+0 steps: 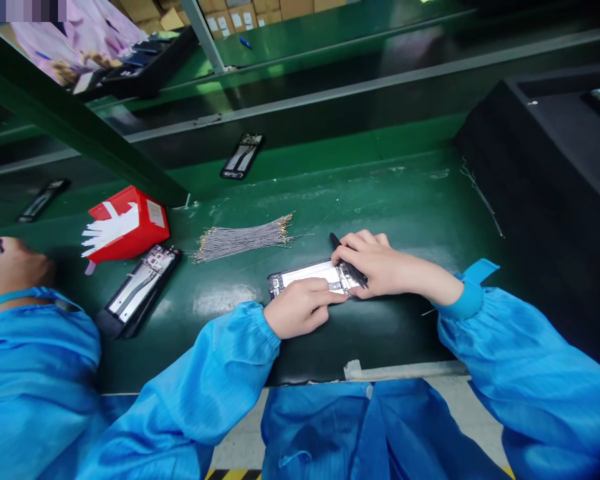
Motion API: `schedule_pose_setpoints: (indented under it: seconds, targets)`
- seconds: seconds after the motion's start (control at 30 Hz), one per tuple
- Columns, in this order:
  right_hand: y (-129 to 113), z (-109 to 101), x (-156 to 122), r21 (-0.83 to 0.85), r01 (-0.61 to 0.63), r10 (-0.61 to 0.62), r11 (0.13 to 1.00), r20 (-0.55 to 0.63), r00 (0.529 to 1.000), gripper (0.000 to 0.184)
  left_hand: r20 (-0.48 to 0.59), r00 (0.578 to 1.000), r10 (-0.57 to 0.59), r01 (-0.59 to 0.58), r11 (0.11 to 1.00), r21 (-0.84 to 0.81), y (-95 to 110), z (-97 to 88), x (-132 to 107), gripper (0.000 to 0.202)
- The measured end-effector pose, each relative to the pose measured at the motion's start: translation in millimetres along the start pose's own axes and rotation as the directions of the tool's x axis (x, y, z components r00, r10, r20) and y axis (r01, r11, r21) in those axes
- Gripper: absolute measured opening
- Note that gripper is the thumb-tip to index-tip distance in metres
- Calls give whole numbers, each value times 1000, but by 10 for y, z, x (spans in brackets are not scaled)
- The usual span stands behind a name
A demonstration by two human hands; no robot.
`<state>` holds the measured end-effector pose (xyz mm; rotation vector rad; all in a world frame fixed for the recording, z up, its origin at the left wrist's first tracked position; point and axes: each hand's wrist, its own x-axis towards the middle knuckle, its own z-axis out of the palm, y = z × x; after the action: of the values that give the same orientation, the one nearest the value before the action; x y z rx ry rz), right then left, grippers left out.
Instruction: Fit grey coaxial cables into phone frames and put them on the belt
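Far left, on the green worktop (390, 207): a co-worker's hand (17, 263), blue band at the wrist, with part of a device showing at the picture edge. Behind it, an open phone frame (43, 200) lies aslant. Next, a red bin (153, 230), tilted, with white strips (111, 233) fanning out of its open side. Just in front of the bin: stacked phone units (139, 293), top one open, circuitry at its far end.

Further right, a bundle of thin grey cables (245, 238), gold-coloured ends at both sides, laid loosely parallel. Beyond it, towards the back, a second open phone frame (243, 157).

Centre, before the wearer: the left hand (300, 308) lies over the near edge of an open phone chassis (305, 272), fingers partly bent, index finger extended toward the circuitry at the right end; whether it grips the edge cannot be told. The chassis lies flat, lengthwise across the worktop. At its right end, the right hand (373, 265) is closed around a black pen-shaped tool (355, 273), its lower end over the circuitry; contact unclear.

Right: loose thin wires (485, 197) beside a large black box (535, 153).
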<state>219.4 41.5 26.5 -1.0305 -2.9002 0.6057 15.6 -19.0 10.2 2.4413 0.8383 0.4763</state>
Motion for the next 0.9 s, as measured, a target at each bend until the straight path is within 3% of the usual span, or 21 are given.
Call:
schedule_pose_setpoints:
  seconds: [0.23,0.43,0.9]
  targets:
    - [47,9,-12,62,19,-18,998,-10,1000,41,-78,994,-78,73,995,-71,27,-13,22,29]
    - [29,19,10,30,11,-11,999,-21,1000,40,-64,995,-80,72,989,-126,2,-19,24,29]
    - [-3,-49,93,4,-58,57,998,86,995,43,-44,998,-51,43,985,-166,-7,-31,24,30]
